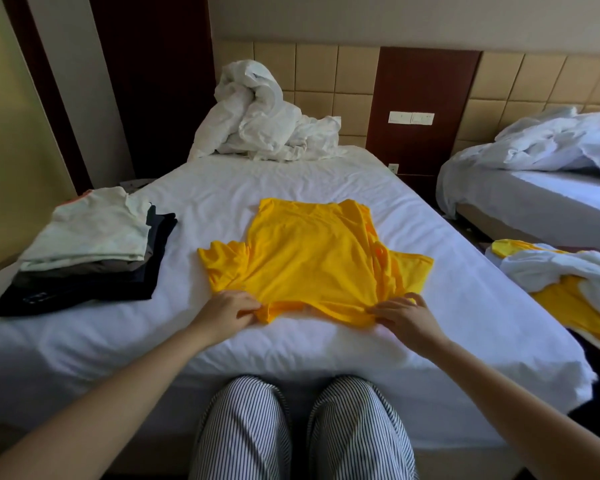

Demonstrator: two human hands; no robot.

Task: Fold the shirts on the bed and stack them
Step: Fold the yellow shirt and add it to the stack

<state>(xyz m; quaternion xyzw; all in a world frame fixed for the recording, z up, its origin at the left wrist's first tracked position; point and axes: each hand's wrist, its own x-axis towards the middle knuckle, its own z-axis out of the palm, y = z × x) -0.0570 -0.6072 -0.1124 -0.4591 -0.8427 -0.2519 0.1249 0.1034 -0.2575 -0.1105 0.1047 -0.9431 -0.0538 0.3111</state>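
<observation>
Yellow shirt flat mid-bed, long axis running from near edge toward far end. Left hand and right hand each pinch shirt's near edge, equally close. Folded stack at left edge.

Hands at the near edge of a yellow shirt

On the bed, left hand and right hand pinch its near edge; a folded stack lies left, a duvet beyond.

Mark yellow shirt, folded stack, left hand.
yellow shirt (309,258), head view, centre of the body panel.
folded stack (94,233), head view, pale top shirt.
left hand (227,311), head view, back of the hand.
</observation>
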